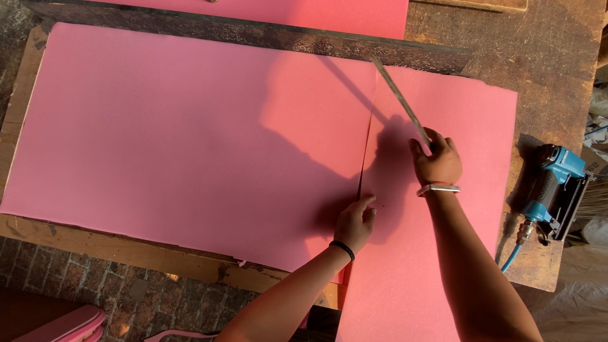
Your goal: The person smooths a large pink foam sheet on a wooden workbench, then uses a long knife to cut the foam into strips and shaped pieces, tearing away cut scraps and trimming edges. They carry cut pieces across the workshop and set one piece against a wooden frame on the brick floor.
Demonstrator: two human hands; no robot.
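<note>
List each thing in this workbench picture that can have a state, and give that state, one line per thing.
Pink foam sheet: flat on the bench, partly split by a cut.
Long blade: tilted, tip at the cut's far end.
Right hand: shut on the blade.
Left hand: pressing the foam beside the cut.
Blue air stapler: lying idle, hose attached.

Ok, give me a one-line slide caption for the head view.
Right hand draws a thin blade through a pink foam sheet; left hand presses beside the cut.
</note>
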